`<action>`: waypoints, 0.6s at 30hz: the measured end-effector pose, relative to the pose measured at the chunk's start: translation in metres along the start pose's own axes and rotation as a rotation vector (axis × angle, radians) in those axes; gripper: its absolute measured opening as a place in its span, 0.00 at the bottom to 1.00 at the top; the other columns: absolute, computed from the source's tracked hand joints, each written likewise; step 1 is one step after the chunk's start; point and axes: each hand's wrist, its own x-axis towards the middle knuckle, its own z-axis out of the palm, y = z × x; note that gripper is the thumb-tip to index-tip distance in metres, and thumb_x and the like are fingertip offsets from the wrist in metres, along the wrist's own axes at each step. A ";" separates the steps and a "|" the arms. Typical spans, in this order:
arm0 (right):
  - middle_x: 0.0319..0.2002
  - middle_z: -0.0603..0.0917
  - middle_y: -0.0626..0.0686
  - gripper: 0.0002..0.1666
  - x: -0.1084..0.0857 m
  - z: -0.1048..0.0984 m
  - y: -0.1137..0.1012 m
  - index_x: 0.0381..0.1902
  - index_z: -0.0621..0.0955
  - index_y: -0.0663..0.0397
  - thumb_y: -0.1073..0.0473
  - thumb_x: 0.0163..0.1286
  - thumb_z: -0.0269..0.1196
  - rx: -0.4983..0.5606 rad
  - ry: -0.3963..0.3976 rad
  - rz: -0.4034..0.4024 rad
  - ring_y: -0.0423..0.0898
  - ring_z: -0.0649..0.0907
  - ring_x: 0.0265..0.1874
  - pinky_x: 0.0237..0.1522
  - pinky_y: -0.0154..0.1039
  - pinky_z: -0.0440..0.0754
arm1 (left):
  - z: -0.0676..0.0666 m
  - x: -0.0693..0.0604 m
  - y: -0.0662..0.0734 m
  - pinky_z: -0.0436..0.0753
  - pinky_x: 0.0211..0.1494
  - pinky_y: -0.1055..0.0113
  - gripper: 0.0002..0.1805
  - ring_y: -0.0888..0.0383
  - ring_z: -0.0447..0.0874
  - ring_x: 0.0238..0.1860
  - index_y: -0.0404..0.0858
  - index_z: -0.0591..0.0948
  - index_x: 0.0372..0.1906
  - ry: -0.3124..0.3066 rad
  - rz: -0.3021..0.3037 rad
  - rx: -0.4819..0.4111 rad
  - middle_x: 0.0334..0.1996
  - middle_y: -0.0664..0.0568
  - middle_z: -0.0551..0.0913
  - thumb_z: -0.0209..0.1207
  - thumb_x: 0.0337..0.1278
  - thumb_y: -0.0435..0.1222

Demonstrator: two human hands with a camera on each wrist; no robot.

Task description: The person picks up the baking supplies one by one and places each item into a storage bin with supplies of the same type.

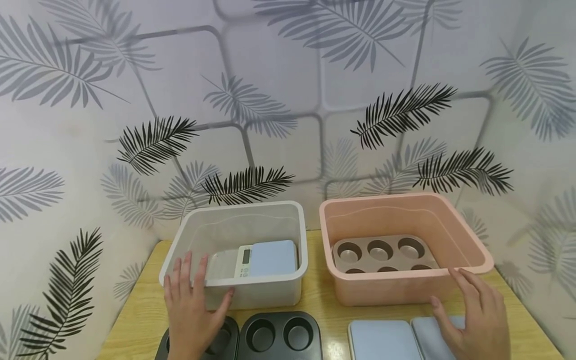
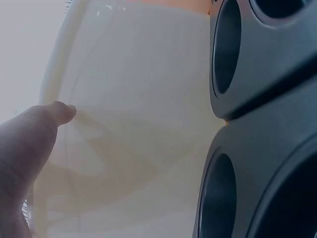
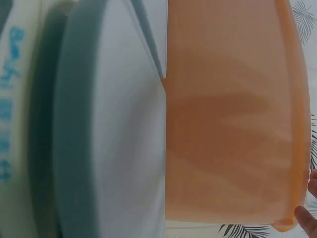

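Observation:
My left hand (image 1: 189, 310) rests at the near rim of a white plastic bin (image 1: 252, 295), fingers spread and extended. Inside that bin lies a kitchen scale (image 1: 272, 257) with a light-blue platform and small display. At the near right corner of a pink bin (image 1: 396, 290), my right hand (image 1: 481, 320) touches the rim with loosely bent fingers, thumb apart. A brown muffin pan (image 1: 389, 250) lies in the pink bin. In the left wrist view the thumb (image 2: 62, 113) is against the white bin's rim. Only fingertips (image 3: 307, 220) of the right hand show in the right wrist view.
Two dark muffin pans (image 1: 279, 337) sit in front of the white bin, one partly behind my left hand. Two flat light-blue-topped scales (image 1: 384, 340) lie before the pink bin. A patterned wall (image 1: 288, 150) stands behind the wooden table (image 1: 135, 320).

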 end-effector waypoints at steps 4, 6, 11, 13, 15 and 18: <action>0.48 0.82 0.80 0.49 0.001 0.000 -0.001 0.55 0.85 0.75 0.27 0.79 0.57 0.002 0.046 -0.020 0.76 0.77 0.37 0.44 0.50 0.68 | -0.001 -0.001 -0.005 0.54 0.81 0.21 0.51 0.28 0.60 0.81 0.39 0.71 0.82 0.012 -0.010 0.000 0.82 0.32 0.65 0.49 0.73 0.73; 0.48 0.82 0.80 0.49 0.000 -0.001 -0.001 0.54 0.85 0.75 0.27 0.79 0.57 0.000 0.059 -0.023 0.75 0.76 0.34 0.40 0.52 0.65 | -0.003 -0.002 -0.008 0.53 0.81 0.21 0.51 0.27 0.60 0.81 0.39 0.71 0.81 0.018 -0.017 0.002 0.82 0.31 0.66 0.49 0.73 0.74; 0.48 0.83 0.79 0.48 -0.007 -0.004 0.006 0.55 0.85 0.74 0.27 0.79 0.57 -0.012 0.047 -0.019 0.74 0.76 0.35 0.43 0.49 0.66 | -0.005 -0.003 -0.013 0.53 0.85 0.25 0.51 0.23 0.61 0.80 0.36 0.70 0.81 0.036 -0.029 -0.020 0.81 0.28 0.66 0.49 0.74 0.72; 0.49 0.83 0.79 0.49 -0.012 -0.006 0.009 0.56 0.85 0.73 0.27 0.78 0.57 -0.021 0.031 -0.009 0.75 0.77 0.37 0.44 0.49 0.67 | -0.005 -0.004 -0.016 0.52 0.87 0.29 0.51 0.23 0.60 0.80 0.37 0.69 0.82 0.032 -0.038 -0.034 0.81 0.27 0.65 0.49 0.74 0.72; 0.50 0.83 0.79 0.49 -0.017 -0.009 0.013 0.57 0.85 0.73 0.26 0.78 0.56 -0.034 0.004 0.013 0.75 0.77 0.40 0.45 0.50 0.67 | -0.005 -0.005 -0.019 0.53 0.88 0.32 0.51 0.23 0.59 0.81 0.36 0.69 0.82 0.037 -0.046 -0.048 0.81 0.27 0.65 0.50 0.75 0.72; 0.52 0.82 0.80 0.51 -0.024 -0.012 0.019 0.59 0.85 0.72 0.24 0.78 0.56 -0.055 -0.037 0.057 0.76 0.78 0.43 0.44 0.57 0.66 | -0.006 -0.005 -0.023 0.53 0.89 0.34 0.51 0.23 0.58 0.81 0.37 0.69 0.83 0.047 -0.063 -0.067 0.81 0.26 0.64 0.51 0.74 0.72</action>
